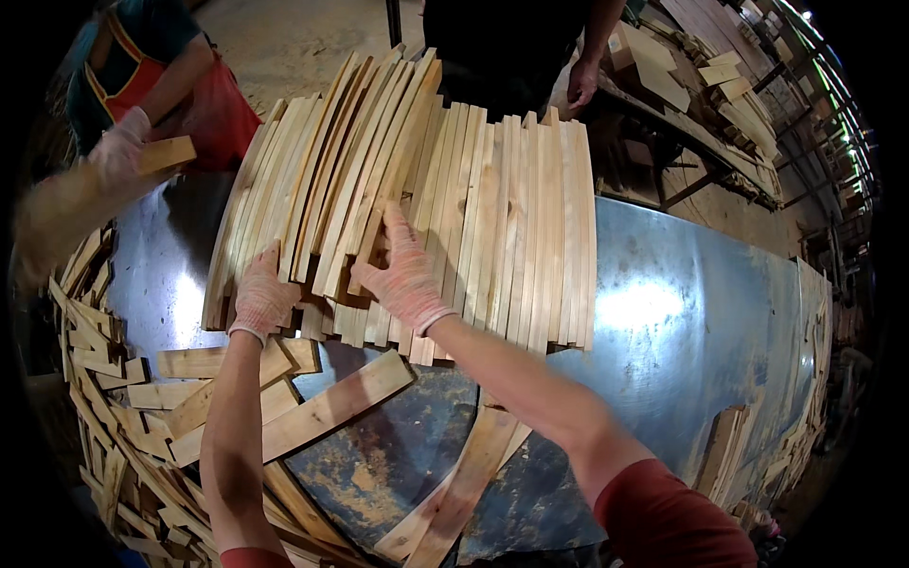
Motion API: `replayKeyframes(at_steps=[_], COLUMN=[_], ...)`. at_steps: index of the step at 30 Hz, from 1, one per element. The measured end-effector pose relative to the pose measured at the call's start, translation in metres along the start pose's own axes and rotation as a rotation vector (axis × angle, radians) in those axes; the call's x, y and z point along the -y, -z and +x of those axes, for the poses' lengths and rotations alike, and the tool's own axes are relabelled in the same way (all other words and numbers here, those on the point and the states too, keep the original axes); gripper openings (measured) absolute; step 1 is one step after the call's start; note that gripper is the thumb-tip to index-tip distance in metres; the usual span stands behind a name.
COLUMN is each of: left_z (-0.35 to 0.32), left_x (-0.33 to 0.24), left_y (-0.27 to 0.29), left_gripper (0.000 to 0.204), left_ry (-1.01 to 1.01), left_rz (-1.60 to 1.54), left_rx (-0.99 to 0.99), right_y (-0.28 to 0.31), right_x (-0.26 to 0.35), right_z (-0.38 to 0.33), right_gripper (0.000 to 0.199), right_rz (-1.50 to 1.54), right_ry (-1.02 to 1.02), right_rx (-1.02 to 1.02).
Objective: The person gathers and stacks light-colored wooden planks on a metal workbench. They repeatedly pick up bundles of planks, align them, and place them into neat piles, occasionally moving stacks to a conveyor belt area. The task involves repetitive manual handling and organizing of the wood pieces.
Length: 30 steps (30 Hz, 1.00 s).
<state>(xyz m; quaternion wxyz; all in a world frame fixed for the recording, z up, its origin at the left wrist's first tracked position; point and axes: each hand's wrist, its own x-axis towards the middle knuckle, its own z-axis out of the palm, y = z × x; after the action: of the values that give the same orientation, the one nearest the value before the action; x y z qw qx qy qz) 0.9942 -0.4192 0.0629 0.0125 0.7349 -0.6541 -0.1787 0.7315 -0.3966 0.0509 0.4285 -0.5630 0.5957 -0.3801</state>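
A long row of pale wooden slats (511, 227) stands on edge, packed side by side, on a metal tabletop. On top of its left half, a raised bundle of slats (355, 180) lies slightly askew. My left hand (265, 295), in a pinkish knit glove, presses against the bundle's near left end. My right hand (405, 282), gloved alike, grips its right side, thumb at the near ends and fingers stretched along the wood. The bundle sits between both hands. Some fingertips of my left hand are hidden by the wood.
Loose boards (331, 407) lie near me, with a heap of offcuts (104, 379) at the left. Bare metal tabletop (682, 284) extends right. A co-worker's gloved hand (118, 151) holds a blurred board at far left. Another person (502, 57) stands behind the row.
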Motion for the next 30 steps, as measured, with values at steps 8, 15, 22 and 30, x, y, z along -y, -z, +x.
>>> replayKeyframes(at_steps=[8,15,22,30], left_z=[-0.009,-0.037,-0.135,-0.204], left_x=[-0.023,-0.049,-0.043,-0.058], left_y=[0.024,0.013,-0.011,-0.012], left_gripper=[0.088,0.057,0.062,0.099], left_ry=[0.097,0.054,-0.022,0.099], left_rz=[-0.275,-0.710,-0.937,-0.894], left_rx=[0.117,0.175,0.273,0.260], right_y=[-0.010,0.007,0.056,0.032], right_x=[0.015,0.028,0.062,0.015], right_z=[-0.004,-0.020,-0.096,-0.156], right_gripper=[0.130,0.116,0.112,0.115], right_rz=[-0.166,-0.026,-0.125,-0.473], right_ry=[-0.194,-0.336,-0.330,-0.267], right_rx=[0.100,0.141,0.306,0.411])
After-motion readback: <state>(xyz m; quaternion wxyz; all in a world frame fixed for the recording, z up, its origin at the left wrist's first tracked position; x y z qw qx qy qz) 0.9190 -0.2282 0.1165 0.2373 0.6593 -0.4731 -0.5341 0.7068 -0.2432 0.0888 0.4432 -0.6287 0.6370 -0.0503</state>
